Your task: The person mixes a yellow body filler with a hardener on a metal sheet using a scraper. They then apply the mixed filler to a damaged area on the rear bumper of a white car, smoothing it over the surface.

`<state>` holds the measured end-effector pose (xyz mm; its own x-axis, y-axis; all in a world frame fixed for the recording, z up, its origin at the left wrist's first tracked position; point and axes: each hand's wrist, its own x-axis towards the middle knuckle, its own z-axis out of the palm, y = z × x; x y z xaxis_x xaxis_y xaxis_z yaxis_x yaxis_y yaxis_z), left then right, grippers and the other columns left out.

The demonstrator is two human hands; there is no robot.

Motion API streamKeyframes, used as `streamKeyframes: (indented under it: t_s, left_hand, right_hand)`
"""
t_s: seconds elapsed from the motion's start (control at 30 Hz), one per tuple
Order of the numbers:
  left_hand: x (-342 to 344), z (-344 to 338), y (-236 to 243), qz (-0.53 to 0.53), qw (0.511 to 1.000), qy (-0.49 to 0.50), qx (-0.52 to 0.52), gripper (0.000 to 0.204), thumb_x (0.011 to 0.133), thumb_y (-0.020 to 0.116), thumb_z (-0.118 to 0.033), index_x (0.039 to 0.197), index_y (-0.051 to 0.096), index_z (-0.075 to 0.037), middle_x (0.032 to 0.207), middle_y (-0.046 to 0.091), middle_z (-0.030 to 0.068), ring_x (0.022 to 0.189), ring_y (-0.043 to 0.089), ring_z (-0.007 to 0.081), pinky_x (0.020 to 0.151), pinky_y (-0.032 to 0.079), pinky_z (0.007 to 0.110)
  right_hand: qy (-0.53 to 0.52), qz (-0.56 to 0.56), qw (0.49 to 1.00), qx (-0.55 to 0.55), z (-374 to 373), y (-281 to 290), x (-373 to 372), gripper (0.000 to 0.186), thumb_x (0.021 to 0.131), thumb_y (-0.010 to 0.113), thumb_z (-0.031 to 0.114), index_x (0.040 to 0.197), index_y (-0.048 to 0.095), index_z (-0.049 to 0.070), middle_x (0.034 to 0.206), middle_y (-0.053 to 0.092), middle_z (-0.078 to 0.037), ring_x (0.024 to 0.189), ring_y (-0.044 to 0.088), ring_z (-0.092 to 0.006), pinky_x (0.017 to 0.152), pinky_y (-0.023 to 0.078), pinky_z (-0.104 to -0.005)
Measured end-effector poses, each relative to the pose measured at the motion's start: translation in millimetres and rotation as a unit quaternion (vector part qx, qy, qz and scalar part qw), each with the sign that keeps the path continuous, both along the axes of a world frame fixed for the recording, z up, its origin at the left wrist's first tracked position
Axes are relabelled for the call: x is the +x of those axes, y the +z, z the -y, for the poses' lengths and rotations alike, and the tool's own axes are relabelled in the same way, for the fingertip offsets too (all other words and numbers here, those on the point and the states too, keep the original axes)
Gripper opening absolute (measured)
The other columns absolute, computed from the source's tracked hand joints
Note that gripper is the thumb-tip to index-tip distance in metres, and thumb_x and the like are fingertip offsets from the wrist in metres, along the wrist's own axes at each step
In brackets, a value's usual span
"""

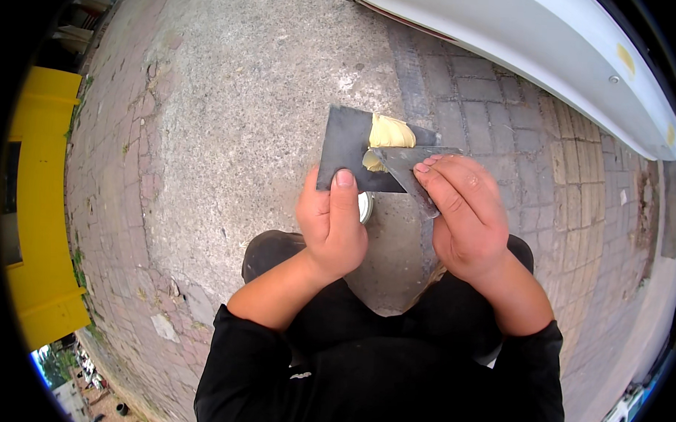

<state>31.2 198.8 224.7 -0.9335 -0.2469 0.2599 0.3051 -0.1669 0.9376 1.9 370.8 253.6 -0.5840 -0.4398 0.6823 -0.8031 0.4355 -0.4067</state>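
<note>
My left hand (330, 224) grips a dark flat board (343, 137) by its lower edge, thumb on top. Pale yellow paste (391, 129) is heaped on the board's right part. My right hand (468, 219) holds a thin grey trapezoid spreader (405, 161), its left end over the lower part of the paste. Behind my left hand, beneath the board, part of a round metal tin (365, 207) shows; the rest is hidden.
I crouch over concrete and paving (230, 96). A white vehicle body panel (523, 39) with yellowish patches runs along the top right. A yellow structure (48, 201) stands at the left. My dark-clad knees (273, 246) frame the lower middle.
</note>
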Motion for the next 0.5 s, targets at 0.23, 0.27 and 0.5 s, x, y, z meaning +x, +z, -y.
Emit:
streamKeyframes:
  t_s: [0.23, 0.27, 0.5]
  left_hand:
    - [4, 6, -6, 0.026, 0.999, -0.012, -0.042, 0.026, 0.103, 0.042, -0.017, 0.106, 0.056, 0.005, 0.086, 0.060, 0.0025, 0.076, 0.049, 0.0050, 0.066, 0.041, 0.021]
    - [6, 5, 2, 0.029, 0.998, -0.016, -0.057, 0.026, 0.103, 0.042, -0.016, 0.106, 0.056, 0.005, 0.086, 0.060, 0.0025, 0.076, 0.049, 0.0050, 0.066, 0.041, 0.021]
    - [6, 6, 2, 0.014, 0.995, -0.012, -0.100, 0.029, 0.103, 0.039, -0.014, 0.115, 0.054, 0.008, 0.090, 0.061, 0.0058, 0.077, 0.051, 0.0082, 0.068, 0.044, 0.025]
  right_hand:
    - [-0.004, -0.004, 1.000, -0.007, -1, 1, -1, 0.036, 0.071, 0.061, -0.003, 0.106, 0.064, -0.008, 0.102, 0.062, -0.016, 0.096, 0.061, -0.0334, 0.084, 0.053, -0.0402]
    - [-0.024, -0.020, 0.999, -0.011, -2, 2, -1, 0.036, 0.071, 0.061, -0.003, 0.106, 0.064, -0.008, 0.102, 0.062, -0.016, 0.096, 0.061, -0.0333, 0.084, 0.053, -0.0401]
    - [-0.025, -0.001, 1.000, -0.011, 0, 3, 0, 0.034, 0.071, 0.061, -0.006, 0.104, 0.065, -0.008, 0.101, 0.063, -0.016, 0.094, 0.062, -0.0334, 0.083, 0.053, -0.0398]
